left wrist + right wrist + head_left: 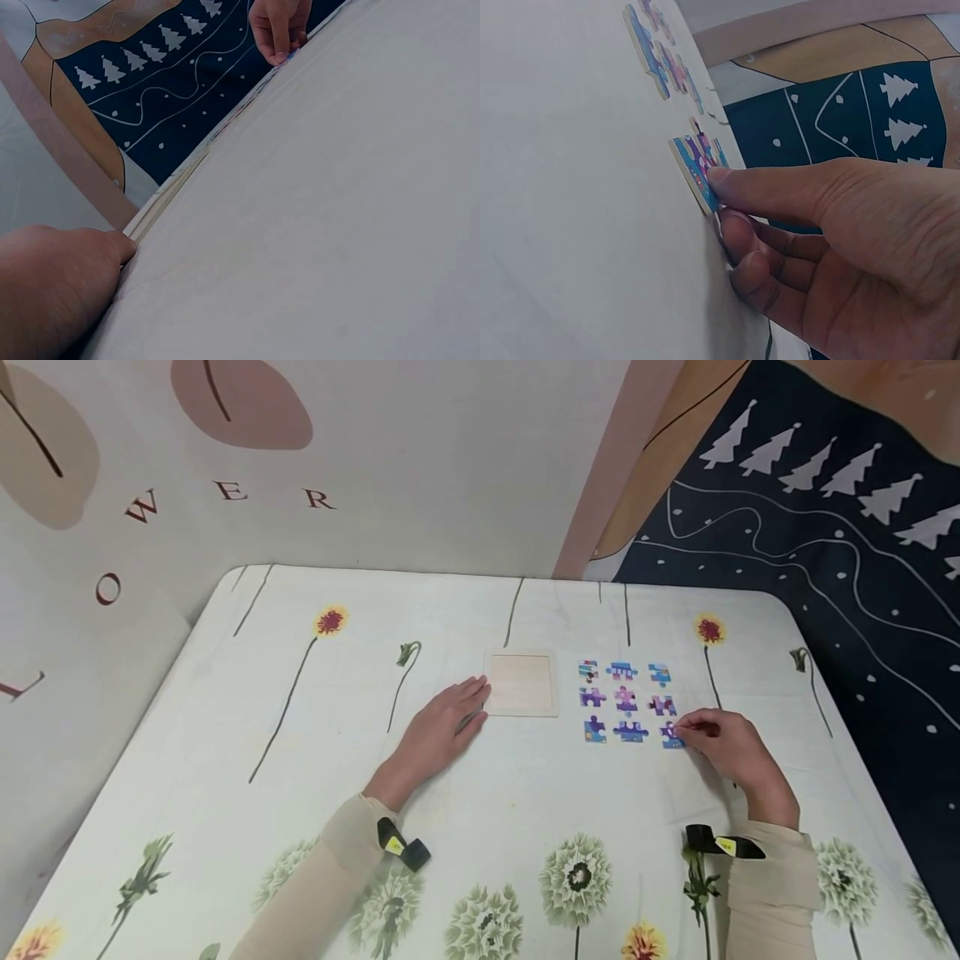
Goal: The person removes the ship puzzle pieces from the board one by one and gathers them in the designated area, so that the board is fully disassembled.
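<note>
A shallow square wooden puzzle tray (521, 685) lies on the white tablecloth. My left hand (442, 727) rests at the tray's left edge with its fingers stretched out; in the left wrist view only part of this hand (60, 289) shows. Several purple and blue jigsaw pieces (626, 698) sit apart in rows to the tray's right. At the nearest right corner of the group, my right hand (723, 743) pinches a jigsaw piece (694, 171) between thumb and index finger. That piece lies at the tabletop, partly covered by the fingertips.
The tablecloth (225, 827) is printed with flowers and dandelions. Behind it stands a pale wall (450, 468) with printed letters. A dark cloth with white trees (817, 527) hangs to the right. Each wrist wears a black camera mount (402, 845).
</note>
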`<state>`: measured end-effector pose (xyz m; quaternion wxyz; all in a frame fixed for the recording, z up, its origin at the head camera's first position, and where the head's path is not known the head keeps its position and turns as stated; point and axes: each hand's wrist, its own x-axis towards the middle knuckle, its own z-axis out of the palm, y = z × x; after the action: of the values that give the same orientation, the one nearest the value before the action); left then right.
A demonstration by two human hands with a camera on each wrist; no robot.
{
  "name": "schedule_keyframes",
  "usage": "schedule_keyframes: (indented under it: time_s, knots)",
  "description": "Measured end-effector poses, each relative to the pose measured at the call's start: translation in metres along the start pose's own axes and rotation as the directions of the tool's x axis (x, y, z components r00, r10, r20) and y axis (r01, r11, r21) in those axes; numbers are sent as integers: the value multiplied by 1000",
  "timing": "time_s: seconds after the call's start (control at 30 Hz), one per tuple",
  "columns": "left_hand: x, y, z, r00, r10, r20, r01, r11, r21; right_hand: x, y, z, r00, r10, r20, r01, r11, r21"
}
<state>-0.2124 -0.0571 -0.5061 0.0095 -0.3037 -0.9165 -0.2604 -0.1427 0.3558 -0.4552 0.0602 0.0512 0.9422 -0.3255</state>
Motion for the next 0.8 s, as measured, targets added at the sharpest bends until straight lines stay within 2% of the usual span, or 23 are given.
schedule_keyframes:
  time_s: [0.8]
  knots:
    - [0,2,-1,1000,-8,-2,8,1000,-4,-1,-2,0,999,22,-28,-20,998,57]
